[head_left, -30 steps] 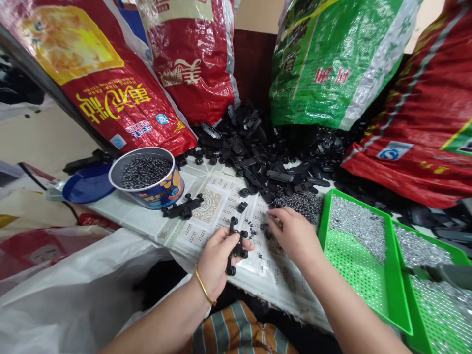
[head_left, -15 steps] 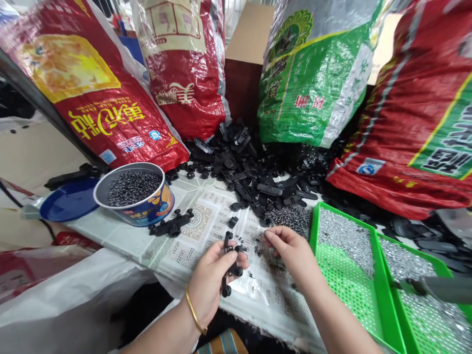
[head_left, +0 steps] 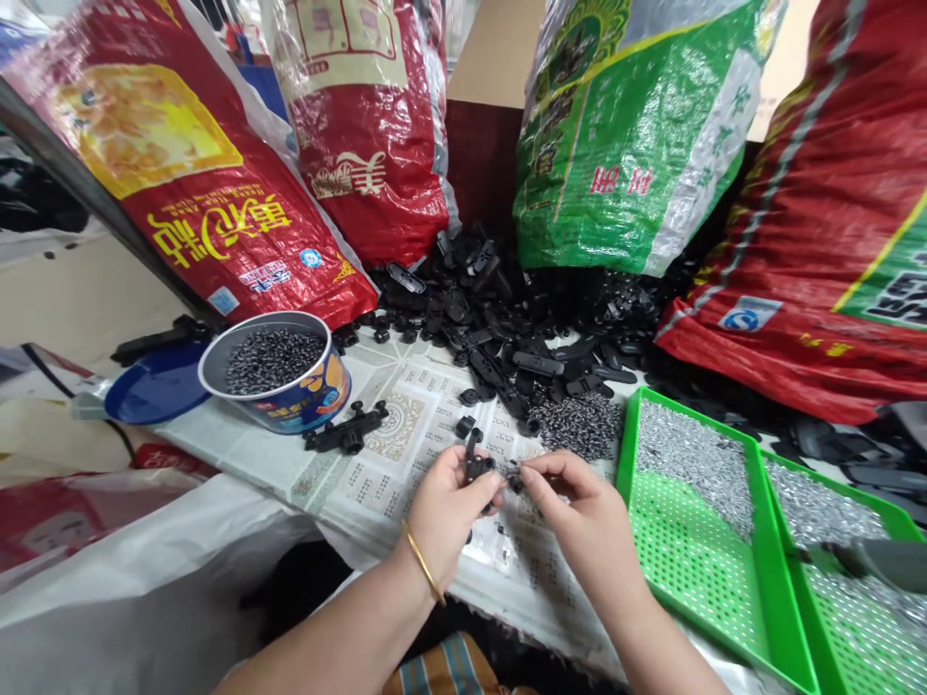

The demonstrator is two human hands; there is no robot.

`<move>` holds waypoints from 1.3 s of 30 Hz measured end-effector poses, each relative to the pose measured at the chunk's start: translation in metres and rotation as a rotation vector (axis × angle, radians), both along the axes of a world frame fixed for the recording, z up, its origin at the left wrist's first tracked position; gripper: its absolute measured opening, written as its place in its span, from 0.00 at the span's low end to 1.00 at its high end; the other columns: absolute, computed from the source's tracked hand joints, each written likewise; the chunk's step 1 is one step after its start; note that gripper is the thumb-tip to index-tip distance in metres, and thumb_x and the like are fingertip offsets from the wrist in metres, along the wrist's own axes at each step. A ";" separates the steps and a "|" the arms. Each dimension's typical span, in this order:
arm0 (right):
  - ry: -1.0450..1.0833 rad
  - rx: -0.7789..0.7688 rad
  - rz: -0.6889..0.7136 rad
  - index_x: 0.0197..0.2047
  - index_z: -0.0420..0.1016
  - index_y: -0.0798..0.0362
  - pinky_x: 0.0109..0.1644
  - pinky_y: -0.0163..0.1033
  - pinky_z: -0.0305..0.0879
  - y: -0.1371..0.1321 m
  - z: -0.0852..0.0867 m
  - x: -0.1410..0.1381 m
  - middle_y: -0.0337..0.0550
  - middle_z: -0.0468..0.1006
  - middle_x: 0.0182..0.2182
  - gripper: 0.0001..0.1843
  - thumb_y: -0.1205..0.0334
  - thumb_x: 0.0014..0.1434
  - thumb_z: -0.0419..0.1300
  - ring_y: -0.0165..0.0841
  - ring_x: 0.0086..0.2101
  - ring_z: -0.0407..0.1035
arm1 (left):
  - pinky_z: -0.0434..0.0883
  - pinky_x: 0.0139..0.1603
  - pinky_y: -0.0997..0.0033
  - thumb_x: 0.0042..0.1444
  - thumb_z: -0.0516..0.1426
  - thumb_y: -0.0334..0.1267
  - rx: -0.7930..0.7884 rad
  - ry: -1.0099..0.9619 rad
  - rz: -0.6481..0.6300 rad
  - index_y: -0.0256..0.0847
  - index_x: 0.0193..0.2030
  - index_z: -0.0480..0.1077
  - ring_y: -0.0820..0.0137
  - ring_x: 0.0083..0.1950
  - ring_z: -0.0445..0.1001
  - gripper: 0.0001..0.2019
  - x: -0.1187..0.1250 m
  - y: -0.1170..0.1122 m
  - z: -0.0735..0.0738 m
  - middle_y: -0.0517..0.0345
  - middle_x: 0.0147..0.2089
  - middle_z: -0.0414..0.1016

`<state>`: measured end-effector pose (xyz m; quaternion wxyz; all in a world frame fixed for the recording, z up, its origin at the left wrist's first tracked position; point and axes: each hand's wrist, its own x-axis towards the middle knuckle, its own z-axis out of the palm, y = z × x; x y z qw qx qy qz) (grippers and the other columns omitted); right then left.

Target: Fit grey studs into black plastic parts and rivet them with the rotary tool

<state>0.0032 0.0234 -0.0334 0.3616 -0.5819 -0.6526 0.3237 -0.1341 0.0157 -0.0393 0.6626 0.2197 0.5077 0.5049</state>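
My left hand point(head_left: 447, 512) is closed round a black plastic bracket point(head_left: 476, 465), holding it upright over the printed paper table cover point(head_left: 406, 439). My right hand point(head_left: 579, 516) pinches a tiny black part point(head_left: 515, 477) at its fingertips, right beside the bracket. A small heap of tiny dark metal pieces point(head_left: 579, 425) lies just beyond my right hand. Another black bracket point(head_left: 346, 432) lies flat on the paper to the left, near the tin.
A tin point(head_left: 276, 372) full of small dark pieces and a blue lid point(head_left: 155, 384) stand at the left. A heap of black plastic parts point(head_left: 507, 319) lies at the back before red and green woven sacks point(head_left: 630, 135). Two green trays point(head_left: 695, 521) of silvery bits sit right.
My right hand has drawn back from the heap of small pieces and come up to the bracket with a tiny part. My left hand has raised and turned the bracket toward it.
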 end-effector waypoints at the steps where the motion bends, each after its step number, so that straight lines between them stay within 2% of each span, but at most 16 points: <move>1: -0.063 0.059 0.041 0.31 0.73 0.52 0.36 0.36 0.64 0.000 -0.001 0.001 0.41 0.75 0.30 0.10 0.57 0.56 0.55 0.31 0.32 0.69 | 0.64 0.29 0.77 0.43 0.61 0.35 0.023 0.018 0.011 0.38 0.35 0.62 0.77 0.26 0.68 0.14 -0.002 0.001 -0.002 0.63 0.27 0.70; 3: -0.262 0.125 0.093 0.36 0.74 0.51 0.40 0.37 0.64 0.002 -0.004 0.006 0.42 0.76 0.35 0.11 0.58 0.58 0.53 0.33 0.36 0.70 | 0.66 0.33 0.76 0.43 0.62 0.36 0.073 0.069 0.023 0.38 0.37 0.63 0.76 0.28 0.69 0.15 -0.006 0.002 -0.007 0.61 0.29 0.72; 6: -0.640 0.077 -0.014 0.44 0.73 0.52 0.39 0.42 0.64 0.011 -0.008 0.016 0.48 0.75 0.40 0.14 0.59 0.58 0.51 0.38 0.36 0.71 | 0.66 0.36 0.73 0.49 0.58 0.41 0.075 0.102 0.012 0.38 0.41 0.65 0.72 0.33 0.71 0.14 -0.014 0.001 -0.014 0.54 0.35 0.74; 8: -0.772 0.023 -0.060 0.45 0.72 0.55 0.35 0.43 0.64 0.020 -0.010 0.020 0.52 0.74 0.39 0.15 0.62 0.56 0.52 0.41 0.33 0.71 | 0.67 0.36 0.72 0.52 0.56 0.42 0.027 0.070 0.020 0.38 0.43 0.65 0.70 0.35 0.72 0.14 -0.018 -0.001 -0.017 0.51 0.37 0.75; 10: -0.770 -0.015 -0.019 0.41 0.74 0.55 0.34 0.42 0.63 0.028 -0.011 0.020 0.52 0.75 0.36 0.13 0.65 0.54 0.53 0.40 0.31 0.71 | 0.66 0.36 0.71 0.52 0.55 0.41 -0.016 0.024 0.029 0.37 0.44 0.65 0.69 0.35 0.73 0.15 -0.020 -0.002 -0.016 0.49 0.37 0.75; 12: -0.714 -0.021 0.035 0.38 0.76 0.52 0.36 0.40 0.64 0.034 -0.011 0.018 0.47 0.77 0.35 0.11 0.66 0.53 0.54 0.38 0.33 0.72 | 0.66 0.37 0.71 0.51 0.56 0.40 -0.038 -0.013 0.029 0.36 0.44 0.65 0.68 0.37 0.73 0.15 -0.021 -0.003 -0.014 0.48 0.37 0.75; 14: -0.648 -0.021 0.038 0.40 0.75 0.49 0.39 0.38 0.65 0.036 -0.010 0.016 0.43 0.78 0.35 0.11 0.64 0.54 0.55 0.36 0.35 0.72 | 0.65 0.38 0.71 0.50 0.57 0.39 -0.046 -0.040 0.035 0.35 0.44 0.65 0.67 0.37 0.73 0.15 -0.022 -0.004 -0.012 0.48 0.37 0.75; 17: -0.413 -0.103 -0.035 0.43 0.74 0.48 0.41 0.39 0.65 0.035 -0.012 0.017 0.40 0.79 0.36 0.14 0.61 0.53 0.55 0.34 0.36 0.73 | 0.65 0.37 0.71 0.49 0.58 0.39 -0.051 -0.066 0.046 0.35 0.43 0.65 0.67 0.37 0.73 0.15 -0.022 -0.005 -0.009 0.48 0.37 0.75; 20: -0.150 -0.187 -0.093 0.40 0.74 0.49 0.43 0.40 0.65 0.032 -0.015 0.020 0.39 0.79 0.35 0.12 0.62 0.51 0.56 0.34 0.36 0.73 | 0.65 0.38 0.70 0.48 0.59 0.38 -0.069 -0.092 0.033 0.35 0.42 0.66 0.67 0.37 0.73 0.15 -0.022 -0.006 -0.008 0.47 0.37 0.75; 24: -0.046 -0.214 -0.199 0.34 0.73 0.51 0.37 0.38 0.64 0.028 -0.015 0.021 0.39 0.78 0.30 0.09 0.58 0.48 0.58 0.33 0.30 0.72 | 0.65 0.38 0.70 0.47 0.59 0.38 -0.073 -0.115 0.012 0.35 0.41 0.66 0.68 0.36 0.73 0.15 -0.019 -0.006 -0.007 0.48 0.37 0.75; 27: 0.032 -0.245 -0.208 0.32 0.73 0.52 0.35 0.36 0.63 0.024 -0.010 0.021 0.39 0.77 0.28 0.10 0.56 0.46 0.60 0.32 0.29 0.71 | 0.65 0.39 0.70 0.48 0.58 0.38 -0.058 -0.092 -0.007 0.36 0.41 0.65 0.69 0.37 0.72 0.14 -0.016 -0.006 -0.006 0.49 0.38 0.75; 32: -0.116 -0.215 -0.206 0.31 0.74 0.51 0.35 0.36 0.62 0.018 -0.007 0.024 0.39 0.77 0.27 0.10 0.54 0.50 0.58 0.32 0.29 0.69 | 0.64 0.38 0.71 0.50 0.57 0.37 -0.050 -0.060 -0.060 0.36 0.41 0.65 0.69 0.38 0.72 0.12 -0.013 -0.007 -0.004 0.48 0.40 0.75; 39: -0.638 -0.018 -0.075 0.35 0.74 0.50 0.38 0.36 0.61 0.028 -0.008 0.019 0.41 0.76 0.35 0.10 0.62 0.56 0.51 0.33 0.34 0.70 | 0.65 0.39 0.69 0.49 0.57 0.37 -0.062 -0.065 -0.030 0.37 0.41 0.65 0.68 0.38 0.72 0.12 -0.015 -0.010 -0.004 0.49 0.37 0.75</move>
